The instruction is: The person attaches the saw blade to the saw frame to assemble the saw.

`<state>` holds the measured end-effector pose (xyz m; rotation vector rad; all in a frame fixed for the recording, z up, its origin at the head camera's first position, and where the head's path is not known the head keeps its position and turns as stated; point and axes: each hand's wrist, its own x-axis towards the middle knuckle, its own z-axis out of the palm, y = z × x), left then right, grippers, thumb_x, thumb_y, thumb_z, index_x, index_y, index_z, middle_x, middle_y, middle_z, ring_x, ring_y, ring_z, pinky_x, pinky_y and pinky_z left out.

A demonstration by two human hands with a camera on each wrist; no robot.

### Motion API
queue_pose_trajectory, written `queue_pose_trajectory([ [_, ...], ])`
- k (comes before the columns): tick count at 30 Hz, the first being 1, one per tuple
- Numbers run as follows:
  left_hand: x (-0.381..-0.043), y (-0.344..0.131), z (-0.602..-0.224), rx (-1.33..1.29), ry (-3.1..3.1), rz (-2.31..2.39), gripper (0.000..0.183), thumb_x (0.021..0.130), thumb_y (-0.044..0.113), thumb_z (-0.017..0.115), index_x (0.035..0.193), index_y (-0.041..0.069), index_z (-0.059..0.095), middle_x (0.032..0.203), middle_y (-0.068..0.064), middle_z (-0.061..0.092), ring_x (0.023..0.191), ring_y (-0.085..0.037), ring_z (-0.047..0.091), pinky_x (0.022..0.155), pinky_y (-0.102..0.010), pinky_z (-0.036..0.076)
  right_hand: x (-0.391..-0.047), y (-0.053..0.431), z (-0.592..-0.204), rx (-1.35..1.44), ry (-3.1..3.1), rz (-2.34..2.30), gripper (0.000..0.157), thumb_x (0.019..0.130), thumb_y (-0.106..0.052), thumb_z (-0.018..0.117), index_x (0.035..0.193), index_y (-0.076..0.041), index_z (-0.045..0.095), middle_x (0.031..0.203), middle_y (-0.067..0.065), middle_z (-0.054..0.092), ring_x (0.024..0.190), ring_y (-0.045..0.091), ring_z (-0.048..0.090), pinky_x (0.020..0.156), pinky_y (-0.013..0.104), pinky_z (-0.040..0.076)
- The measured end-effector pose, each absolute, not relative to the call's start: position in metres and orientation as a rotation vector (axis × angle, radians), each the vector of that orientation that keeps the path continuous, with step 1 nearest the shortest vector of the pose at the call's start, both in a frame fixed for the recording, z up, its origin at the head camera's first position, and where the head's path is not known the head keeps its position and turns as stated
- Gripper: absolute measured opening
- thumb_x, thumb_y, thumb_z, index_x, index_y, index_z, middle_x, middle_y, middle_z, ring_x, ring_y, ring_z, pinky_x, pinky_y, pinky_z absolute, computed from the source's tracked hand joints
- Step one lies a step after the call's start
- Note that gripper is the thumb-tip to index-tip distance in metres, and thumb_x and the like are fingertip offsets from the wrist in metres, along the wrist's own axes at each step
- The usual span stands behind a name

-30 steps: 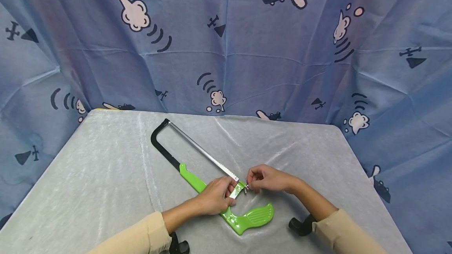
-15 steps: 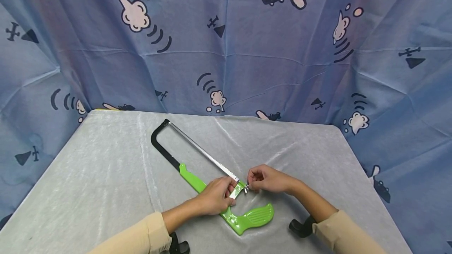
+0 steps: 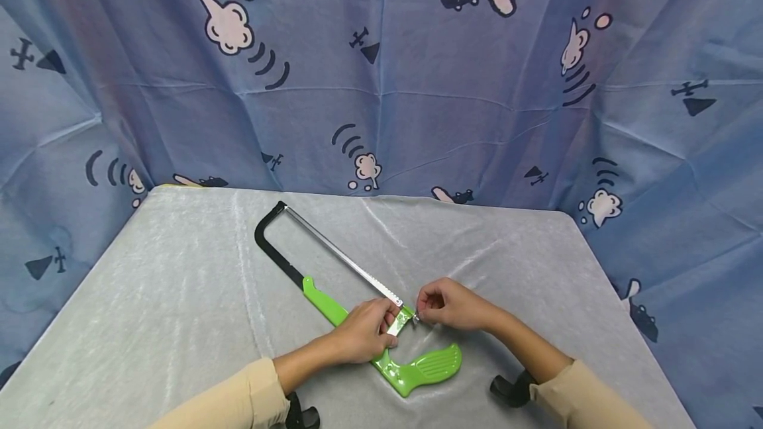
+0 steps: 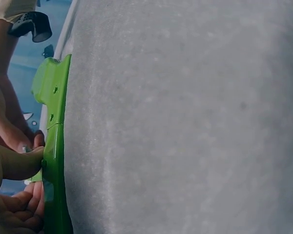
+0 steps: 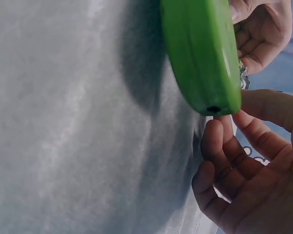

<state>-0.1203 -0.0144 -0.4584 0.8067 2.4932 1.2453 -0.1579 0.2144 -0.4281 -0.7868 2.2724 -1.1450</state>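
A hacksaw (image 3: 420,371) with a green handle and a black front bow lies slanted across the grey cloth. Its silver blade (image 3: 342,253) runs along the far side of the frame. My left hand (image 3: 365,331) grips the green frame close to the blade's near end. At that end, my right hand (image 3: 456,304) pinches a small metal wing nut (image 3: 416,319) between thumb and fingertips. In the left wrist view, the green frame (image 4: 54,161) stands edge-on beside the left thumb. The green handle (image 5: 200,53) hides part of both hands' work in the right wrist view.
Grey velvety cloth (image 3: 179,296) covers the table. Behind the far edge hangs a blue curtain (image 3: 381,124) with airplane prints. Black wrist mounts (image 3: 509,389) sit at both sleeve cuffs, near the front.
The right fingertips have shifted slightly around the wing nut, which shows at a different angle. The right wrist has tilted a little. The left hand and the hacksaw stay in place.
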Motion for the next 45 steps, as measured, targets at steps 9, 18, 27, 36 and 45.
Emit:
queue_pose_trajectory([
  [9,-0.120,-0.013,-0.460,0.824,2.500,1.271,0.031,0.076,0.000,0.080,0.097,0.007,0.058,0.081,0.003,0.051,0.071,-0.003,0.049,0.066,-0.019,0.043,-0.155,0.215,-0.427,-0.794,2.351,-1.069,0.006,0.083,0.005,0.067,0.081,0.000,0.069,0.069,-0.005,0.061,0.061,0.003,0.052,0.056,0.020,0.045],
  [18,-0.120,-0.014,-0.460,0.812,2.496,1.275,0.031,0.076,0.000,0.079,0.099,0.006,0.059,0.082,0.003,0.051,0.072,-0.003,0.049,0.066,-0.019,0.044,-0.152,0.213,-0.425,-0.792,2.331,-1.010,0.007,0.079,-0.010,0.075,0.080,-0.005,0.071,0.067,-0.006,0.062,0.061,0.003,0.056,0.057,0.021,0.048],
  [27,-0.120,-0.014,-0.460,0.803,2.492,1.275,0.031,0.077,0.000,0.079,0.099,0.006,0.059,0.083,0.003,0.052,0.072,-0.002,0.049,0.066,-0.019,0.044,-0.153,0.210,-0.432,-0.711,2.261,-1.098,0.018,0.090,-0.013,0.068,0.080,0.000,0.073,0.064,0.001,0.061,0.057,0.005,0.052,0.053,0.019,0.043],
  [36,-0.120,-0.014,-0.461,0.803,2.486,1.281,0.031,0.077,0.000,0.079,0.099,0.006,0.059,0.082,0.003,0.052,0.071,-0.002,0.049,0.066,-0.019,0.044,-0.155,0.216,-0.436,-0.581,2.036,-1.213,0.024,0.099,-0.005,0.053,0.091,0.012,0.069,0.080,0.012,0.068,0.065,0.010,0.056,0.059,0.020,0.045],
  [45,-0.121,-0.014,-0.462,0.799,2.489,1.275,0.031,0.077,0.001,0.079,0.100,0.007,0.059,0.083,0.003,0.052,0.072,-0.002,0.049,0.067,-0.019,0.044,-0.155,0.216,-0.437,-0.553,2.009,-1.225,0.026,0.101,-0.005,0.051,0.091,0.014,0.066,0.080,0.007,0.065,0.065,0.009,0.055,0.059,0.019,0.044],
])
